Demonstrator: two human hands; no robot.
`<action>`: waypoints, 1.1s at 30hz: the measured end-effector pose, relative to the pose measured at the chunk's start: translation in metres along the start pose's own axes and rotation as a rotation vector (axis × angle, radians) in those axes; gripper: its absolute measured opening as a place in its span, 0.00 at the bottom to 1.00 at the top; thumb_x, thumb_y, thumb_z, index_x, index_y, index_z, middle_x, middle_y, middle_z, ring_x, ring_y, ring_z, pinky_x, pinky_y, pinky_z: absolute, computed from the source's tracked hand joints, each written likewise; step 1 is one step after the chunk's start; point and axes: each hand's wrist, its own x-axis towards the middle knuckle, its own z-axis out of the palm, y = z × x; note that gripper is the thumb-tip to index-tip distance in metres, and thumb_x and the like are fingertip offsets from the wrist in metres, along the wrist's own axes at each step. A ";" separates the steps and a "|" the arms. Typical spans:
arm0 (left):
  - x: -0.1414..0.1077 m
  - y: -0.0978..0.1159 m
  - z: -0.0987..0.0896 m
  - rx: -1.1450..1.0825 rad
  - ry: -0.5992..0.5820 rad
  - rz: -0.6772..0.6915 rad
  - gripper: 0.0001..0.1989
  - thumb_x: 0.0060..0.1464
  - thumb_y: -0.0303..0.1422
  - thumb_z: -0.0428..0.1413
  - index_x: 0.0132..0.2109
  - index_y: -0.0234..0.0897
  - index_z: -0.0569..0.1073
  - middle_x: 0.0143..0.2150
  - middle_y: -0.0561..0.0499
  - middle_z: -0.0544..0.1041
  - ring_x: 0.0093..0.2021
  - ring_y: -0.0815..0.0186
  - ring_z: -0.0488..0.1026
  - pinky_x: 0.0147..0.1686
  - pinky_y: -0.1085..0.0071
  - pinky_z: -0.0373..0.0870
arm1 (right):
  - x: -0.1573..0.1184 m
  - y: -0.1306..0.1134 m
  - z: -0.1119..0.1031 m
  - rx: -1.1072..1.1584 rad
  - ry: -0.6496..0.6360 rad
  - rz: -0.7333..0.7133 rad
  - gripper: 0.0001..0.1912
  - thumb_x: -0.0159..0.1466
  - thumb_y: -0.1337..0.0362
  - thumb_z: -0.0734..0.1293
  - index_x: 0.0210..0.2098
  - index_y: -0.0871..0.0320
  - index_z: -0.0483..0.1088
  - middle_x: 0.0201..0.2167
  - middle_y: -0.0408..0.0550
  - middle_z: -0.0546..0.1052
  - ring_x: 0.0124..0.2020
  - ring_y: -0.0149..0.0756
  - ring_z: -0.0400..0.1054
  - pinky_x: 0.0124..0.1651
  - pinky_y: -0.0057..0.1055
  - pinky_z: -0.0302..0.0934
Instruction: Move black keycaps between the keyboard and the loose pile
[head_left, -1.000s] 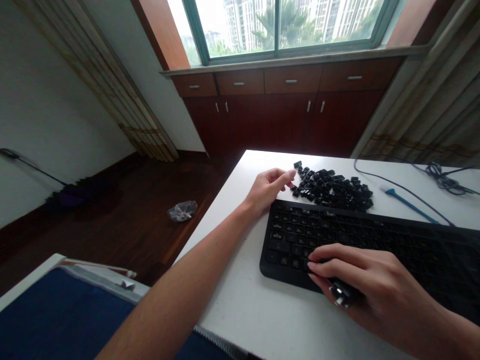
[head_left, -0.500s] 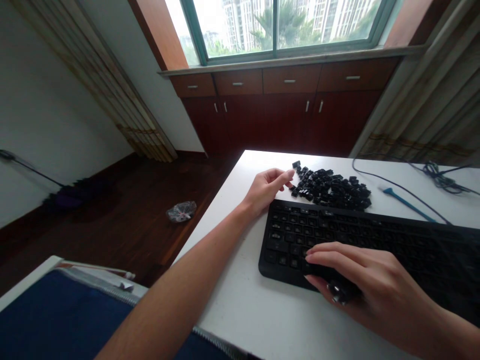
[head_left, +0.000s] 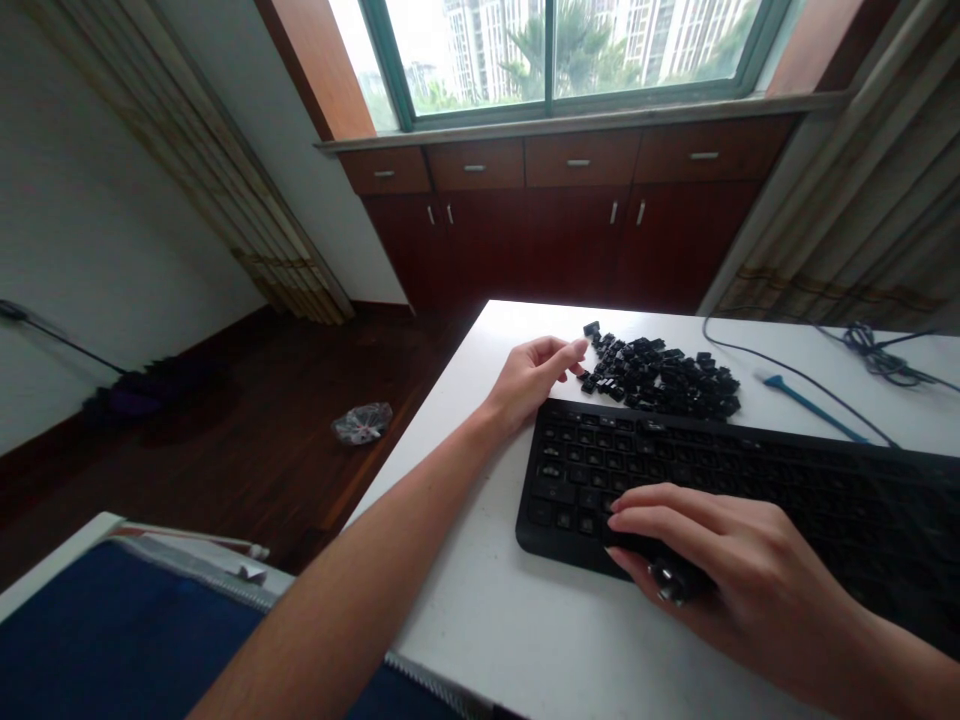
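Observation:
A black keyboard [head_left: 555, 520] lies on the white table, its key positions largely bare of caps. Over its left front part, my right hand [head_left: 742, 560] is closed around a black-handled tool [head_left: 679, 580] with a shiny metal end; the tool's other end is hidden by my fingers. My left hand [head_left: 536, 370] rests beyond the keyboard's far left corner, thumb and fingers curled together. Whatever those fingers may hold is hidden. Right beside their tips lies a heap of loose black keycaps [head_left: 660, 375].
A blue tool [head_left: 817, 408] and a coiled black cable [head_left: 877, 350] lie on the white table [head_left: 480, 590] to the right. Past the table's left edge, a clear plastic bag [head_left: 362, 424] is on the dark floor. Blue fabric [head_left: 135, 630] spreads at lower left.
My right hand and the tool have shifted very slightly left. My left hand, the keyboard and the keycaps look the same.

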 end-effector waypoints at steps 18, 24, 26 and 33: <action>0.000 -0.001 -0.001 0.021 -0.012 0.014 0.17 0.58 0.47 0.60 0.33 0.36 0.75 0.32 0.50 0.77 0.31 0.69 0.67 0.36 0.70 0.64 | 0.000 -0.001 0.000 -0.018 0.029 -0.007 0.13 0.65 0.70 0.68 0.49 0.55 0.71 0.45 0.49 0.79 0.39 0.36 0.77 0.39 0.32 0.72; 0.000 0.000 -0.001 0.024 -0.008 0.008 0.17 0.58 0.47 0.60 0.33 0.36 0.76 0.32 0.50 0.77 0.31 0.69 0.67 0.36 0.70 0.64 | 0.000 -0.002 -0.001 -0.019 0.015 -0.008 0.13 0.65 0.70 0.68 0.49 0.55 0.71 0.45 0.48 0.79 0.38 0.35 0.77 0.38 0.31 0.72; 0.000 0.000 -0.001 0.019 -0.008 0.010 0.17 0.57 0.47 0.60 0.33 0.36 0.76 0.31 0.50 0.77 0.31 0.69 0.67 0.36 0.70 0.64 | 0.001 -0.002 -0.001 -0.020 0.018 -0.007 0.13 0.65 0.70 0.67 0.49 0.55 0.71 0.45 0.49 0.79 0.38 0.36 0.77 0.38 0.31 0.72; 0.001 -0.001 -0.001 0.027 -0.004 0.005 0.17 0.58 0.47 0.60 0.33 0.37 0.76 0.31 0.50 0.77 0.31 0.69 0.68 0.36 0.70 0.64 | 0.001 -0.001 0.003 -0.022 0.034 -0.007 0.12 0.65 0.69 0.68 0.49 0.55 0.71 0.45 0.49 0.80 0.38 0.36 0.77 0.38 0.31 0.72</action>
